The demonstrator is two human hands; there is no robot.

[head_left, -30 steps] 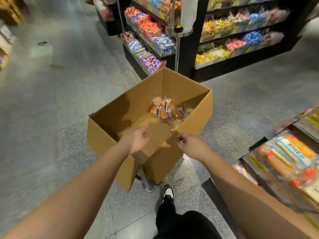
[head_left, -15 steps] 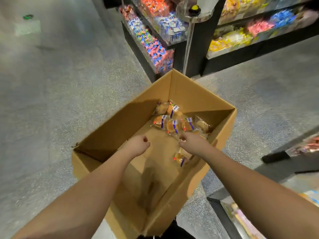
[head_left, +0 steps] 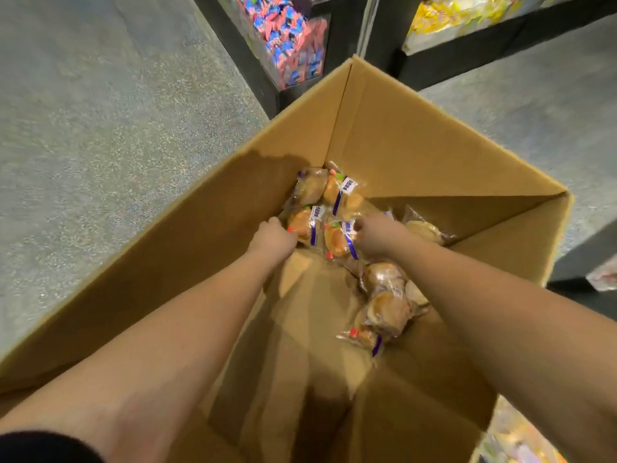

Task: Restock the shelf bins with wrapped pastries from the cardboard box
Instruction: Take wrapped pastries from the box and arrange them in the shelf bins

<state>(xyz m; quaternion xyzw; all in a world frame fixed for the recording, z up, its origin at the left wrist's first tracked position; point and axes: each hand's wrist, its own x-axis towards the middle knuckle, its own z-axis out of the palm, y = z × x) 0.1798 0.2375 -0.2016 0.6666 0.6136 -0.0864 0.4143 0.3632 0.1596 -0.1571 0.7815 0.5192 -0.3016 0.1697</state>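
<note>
Pastries (head_left: 337, 222): wrapped, loose in far corner of cardboard box (head_left: 417, 135), a few more along its right wall. Both hands, at the near rim 1 s ago, are now deep inside. Left hand (head_left: 273, 240) curled at edge of a pastry; grip vs. touch can't be told. Right hand (head_left: 377, 237) fingers curled onto a wrapper, prob. pinching it. Pick-up phase has begun; nothing lifted yet. Beyond box: black shelves w/ candy bins (head_left: 293, 45), grey floor (head_left: 100, 128).
</note>
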